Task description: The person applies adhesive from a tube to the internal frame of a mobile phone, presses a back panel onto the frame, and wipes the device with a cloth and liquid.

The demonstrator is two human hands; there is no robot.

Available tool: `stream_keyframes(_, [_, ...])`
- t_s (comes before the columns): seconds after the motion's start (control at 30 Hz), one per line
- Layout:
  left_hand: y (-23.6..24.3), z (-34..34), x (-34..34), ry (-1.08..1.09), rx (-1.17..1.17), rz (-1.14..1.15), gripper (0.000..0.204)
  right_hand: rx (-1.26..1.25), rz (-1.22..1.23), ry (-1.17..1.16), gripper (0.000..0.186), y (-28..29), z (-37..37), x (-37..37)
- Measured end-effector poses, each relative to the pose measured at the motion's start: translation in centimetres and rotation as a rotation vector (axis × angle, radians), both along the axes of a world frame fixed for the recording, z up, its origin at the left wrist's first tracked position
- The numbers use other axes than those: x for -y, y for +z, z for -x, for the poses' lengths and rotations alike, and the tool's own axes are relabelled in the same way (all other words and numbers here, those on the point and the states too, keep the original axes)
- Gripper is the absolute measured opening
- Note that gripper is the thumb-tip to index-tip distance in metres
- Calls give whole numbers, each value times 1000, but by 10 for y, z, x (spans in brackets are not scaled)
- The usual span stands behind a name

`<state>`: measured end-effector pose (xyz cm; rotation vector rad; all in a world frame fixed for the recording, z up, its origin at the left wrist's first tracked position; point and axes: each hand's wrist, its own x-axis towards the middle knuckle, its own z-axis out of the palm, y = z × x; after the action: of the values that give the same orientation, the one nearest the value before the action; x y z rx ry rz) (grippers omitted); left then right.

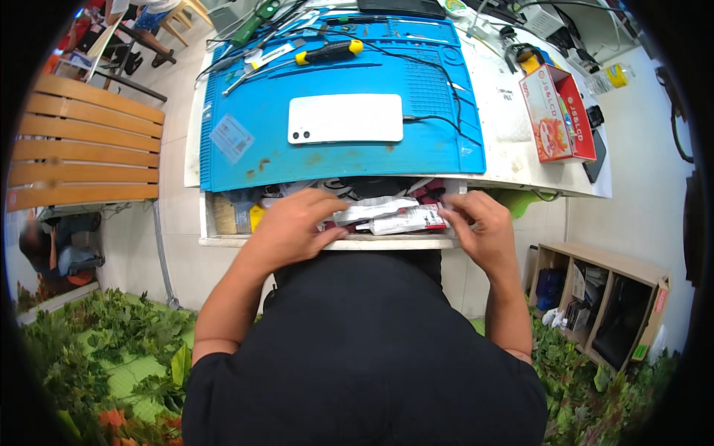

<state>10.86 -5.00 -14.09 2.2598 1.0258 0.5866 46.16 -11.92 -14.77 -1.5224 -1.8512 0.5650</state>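
Note:
Both hands are over an open white drawer point(349, 243) under the bench. My left hand point(294, 227) reaches in from the left, thumb apart from its half-bent fingers, the fingertips by the left end of a crumpled white packet point(383, 208). A second white packet or tube point(405, 221) with a red end lies just in front of it. My right hand point(483, 227) is at that red end, fingers curved and spread, its fingertips seeming to touch it. Neither hand shows a firm hold. Dark and red items under the packets are partly hidden.
A blue work mat point(327, 167) carries a white phone point(346, 119) with a cable plugged in, a yellow-black screwdriver point(327, 52) and several tools. A red-and-white box point(554, 119) stands at the right. A wooden bench point(85, 141) is left, a low shelf point(595, 297) right.

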Motion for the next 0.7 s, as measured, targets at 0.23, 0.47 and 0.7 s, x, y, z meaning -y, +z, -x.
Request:
stream_keyframes(0.23, [-12, 23, -11, -107, -84, 184, 15, 259, -51, 307, 25, 16, 27, -24])
stream_keyframes(0.47, [-30, 19, -12, 14, -418, -166, 17, 184, -193, 359, 13, 9, 66, -41])
stream_keyframes(0.7, [-20, 26, -13, 57, -198, -178, 16, 112, -141, 401, 17, 20, 79, -43])
